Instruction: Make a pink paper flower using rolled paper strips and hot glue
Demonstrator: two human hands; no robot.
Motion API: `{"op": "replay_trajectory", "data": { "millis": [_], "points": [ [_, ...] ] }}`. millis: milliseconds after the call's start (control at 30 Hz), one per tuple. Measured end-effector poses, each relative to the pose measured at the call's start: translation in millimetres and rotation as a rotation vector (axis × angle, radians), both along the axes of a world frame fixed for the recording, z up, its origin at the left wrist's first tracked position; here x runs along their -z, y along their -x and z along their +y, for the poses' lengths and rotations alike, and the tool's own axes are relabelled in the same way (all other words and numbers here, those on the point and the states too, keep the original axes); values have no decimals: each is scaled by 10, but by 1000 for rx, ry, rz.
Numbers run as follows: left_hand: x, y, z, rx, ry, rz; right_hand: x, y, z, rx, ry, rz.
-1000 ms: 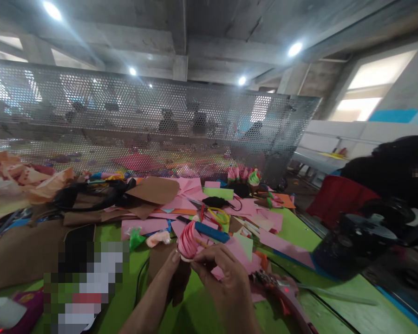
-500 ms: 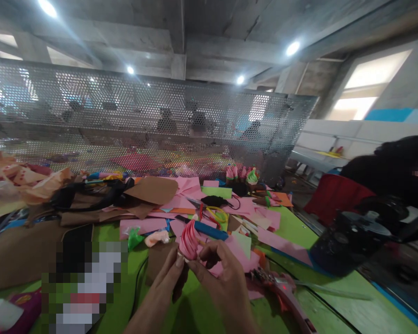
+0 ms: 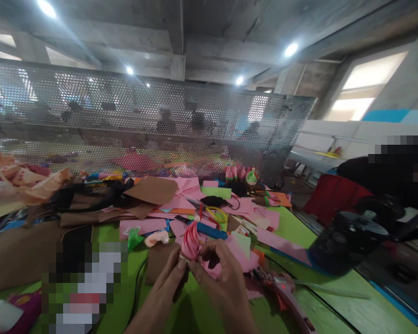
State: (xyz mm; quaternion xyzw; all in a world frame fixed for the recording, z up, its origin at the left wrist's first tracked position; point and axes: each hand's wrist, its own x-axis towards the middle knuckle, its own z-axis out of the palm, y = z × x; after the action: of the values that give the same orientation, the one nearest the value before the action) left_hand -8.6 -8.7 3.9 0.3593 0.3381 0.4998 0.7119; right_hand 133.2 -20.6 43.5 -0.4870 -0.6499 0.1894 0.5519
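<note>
A pink swirl shaped like soft-serve ice cream (image 3: 190, 242), with a small pale ball at its tip, stands upright between my hands above the green table. My left hand (image 3: 170, 276) closes round its base from the left. From the right, the thumb and fingers of my right hand (image 3: 223, 273) pinch its lower edge; the fingertips partly hide the base. Just behind it lies a blue-handled cutter (image 3: 207, 229) on pink sheets. To the right of my right hand rests a pink glue gun (image 3: 287, 297) with a clear glue stick (image 3: 334, 290).
Brown sheets (image 3: 153, 190) and pink sheets (image 3: 186, 188) cover the back of the green table (image 3: 118, 287). A green swirl (image 3: 251, 176) stands by the perforated metal screen (image 3: 125, 116). A dark tub (image 3: 344, 241) is at the right edge, near a person in black (image 3: 369, 169).
The pink swirl has turned slightly and stands a little more upright in my fingers. Both hands stay in nearly the same place.
</note>
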Motion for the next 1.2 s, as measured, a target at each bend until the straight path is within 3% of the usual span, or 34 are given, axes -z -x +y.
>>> {"op": "replay_trajectory", "data": {
  "millis": [200,367,667,933,1067,1200],
  "points": [
    [-141,-29,4,-6,-10,-6,14,-34,1,-42,-22,51],
    [-166,5,-17,-1,-21,11,5,-84,33,-67,-47,65],
    [-209,3,137,-75,-93,5,14,-59,-13,-66,-204,-99],
    [-159,35,117,-84,-79,-8,-48,-73,-36,-44,-399,-295],
    [-59,-53,157,-95,-70,-2,-82,-79,-57,-93,-339,-290],
    [18,-228,229,-125,-44,-14,-42,-71,-27,-111,-203,-80]
  ]
}}
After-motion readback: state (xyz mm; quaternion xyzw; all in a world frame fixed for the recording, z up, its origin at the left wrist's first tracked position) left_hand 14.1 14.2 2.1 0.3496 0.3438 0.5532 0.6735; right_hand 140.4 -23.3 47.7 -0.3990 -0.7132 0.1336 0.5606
